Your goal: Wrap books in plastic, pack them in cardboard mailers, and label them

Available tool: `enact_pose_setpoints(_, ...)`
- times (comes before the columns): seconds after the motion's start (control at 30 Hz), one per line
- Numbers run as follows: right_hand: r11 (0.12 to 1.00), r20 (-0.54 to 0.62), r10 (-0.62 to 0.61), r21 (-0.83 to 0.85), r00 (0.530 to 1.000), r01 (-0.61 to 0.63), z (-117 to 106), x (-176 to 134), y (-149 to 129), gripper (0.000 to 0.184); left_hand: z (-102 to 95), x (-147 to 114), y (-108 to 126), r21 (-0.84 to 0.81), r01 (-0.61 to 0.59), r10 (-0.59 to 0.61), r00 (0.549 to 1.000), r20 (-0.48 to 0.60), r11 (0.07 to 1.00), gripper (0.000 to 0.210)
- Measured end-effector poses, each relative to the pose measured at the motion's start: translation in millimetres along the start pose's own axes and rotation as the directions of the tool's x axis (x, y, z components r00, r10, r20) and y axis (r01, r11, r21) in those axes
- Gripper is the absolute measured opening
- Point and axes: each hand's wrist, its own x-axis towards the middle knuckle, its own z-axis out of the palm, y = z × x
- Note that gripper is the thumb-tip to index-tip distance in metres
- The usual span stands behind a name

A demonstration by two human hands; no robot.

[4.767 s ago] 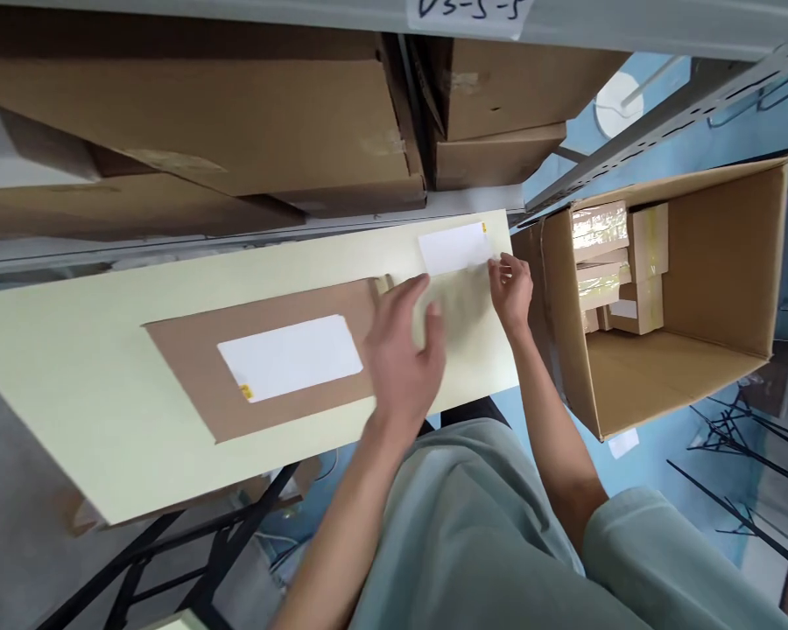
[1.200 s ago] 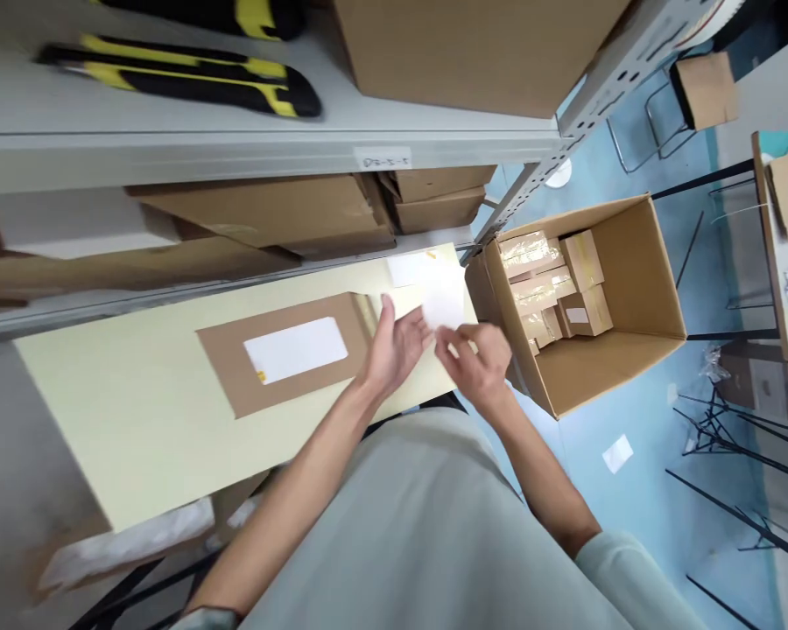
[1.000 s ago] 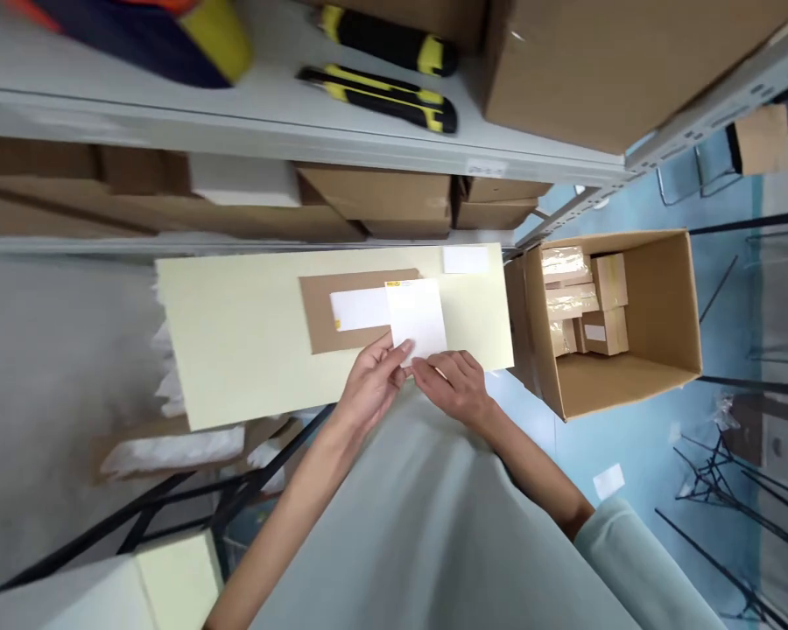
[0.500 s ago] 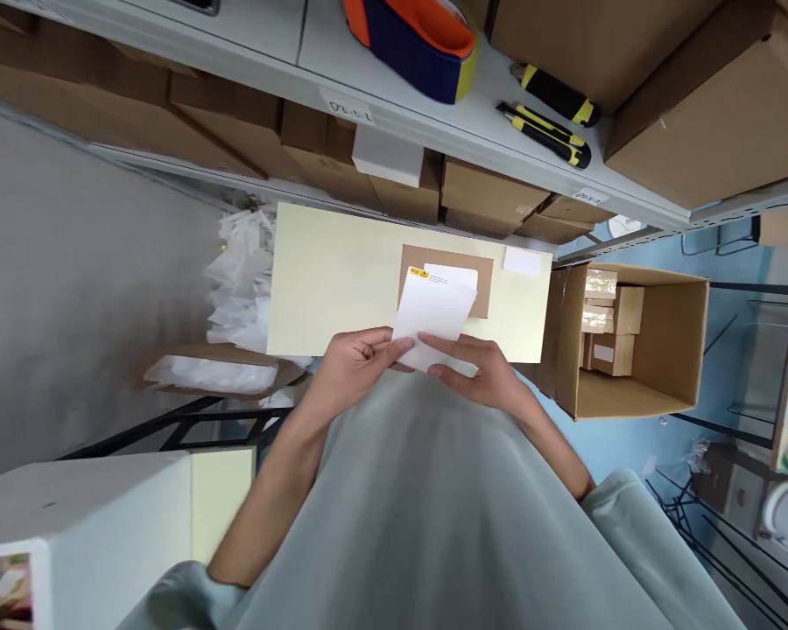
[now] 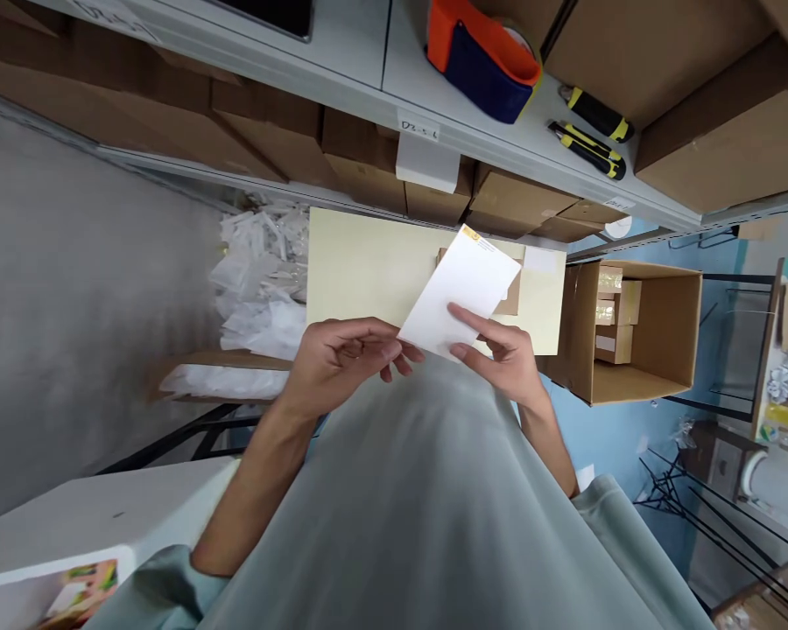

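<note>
A white label with a small yellow logo and fine print at its far corner is tilted over the table. My right hand grips its right side, thumb and index finger lying on the top face and the other fingers partly hidden. At the label's lower left corner, the thumb and index finger of my left hand close together on the edge, while its other fingers curl below. Behind the label, a flat brown cardboard piece rests on the pale yellow table, mostly covered.
Over the table runs a grey shelf with a blue-orange tape dispenser, two utility knives and cardboard boxes. An open carton holding small boxes stands right. Crumpled clear plastic lies left. A white paper rests on the table.
The label has turned clockwise and more of its face shows. My left hand has shifted from its lower side to the corner, and my right hand has moved slightly right.
</note>
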Motion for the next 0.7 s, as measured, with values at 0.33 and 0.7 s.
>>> enact_pose_setpoints(0.33,0.997,-0.041,0.028,-0.071,0.999,-0.03,54,0,-12,0.046,-54.0,-18,7,0.032,0.062,-0.061,0.997,-0.036,0.998,0.033)
enact_pose_setpoints(0.7,0.986,-0.046,0.1,-0.132,0.994,-0.105,93,3,-17,0.052,-85.5,-26,11,0.105,-0.023,0.021,1.0,0.019,0.994,0.018)
